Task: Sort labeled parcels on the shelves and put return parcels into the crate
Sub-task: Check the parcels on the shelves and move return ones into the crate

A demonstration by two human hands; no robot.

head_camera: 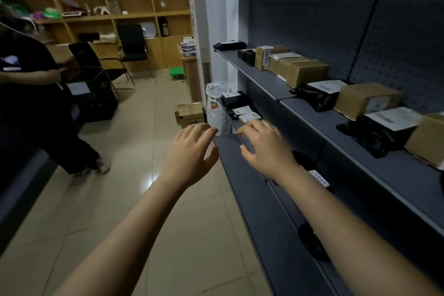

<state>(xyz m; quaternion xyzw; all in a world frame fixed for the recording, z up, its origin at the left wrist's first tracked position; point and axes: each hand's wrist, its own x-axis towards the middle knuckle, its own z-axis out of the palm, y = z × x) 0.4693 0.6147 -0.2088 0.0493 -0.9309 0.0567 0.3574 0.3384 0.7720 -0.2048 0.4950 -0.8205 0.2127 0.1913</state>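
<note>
A dark metal shelving unit (312, 115) runs along the right. Its upper shelf carries cardboard parcels (305, 72) and black bagged parcels (317, 96) with white labels. The lower shelf (252, 190) holds small black parcels (236, 101) at its far end and more under my right forearm. My left hand (192, 151) hovers empty over the floor by the shelf edge, fingers spread. My right hand (264, 144) hovers empty above the lower shelf, fingers relaxed, just short of a labeled parcel (249, 116). A black crate (96, 101) stands on the floor at left.
A person in dark clothes (31, 94) stands at left beside the crate. A white bag (216, 108) and a cardboard box (189, 114) sit on the floor by the shelf end. Black chairs (132, 48) and wooden shelving (108, 0) fill the back.
</note>
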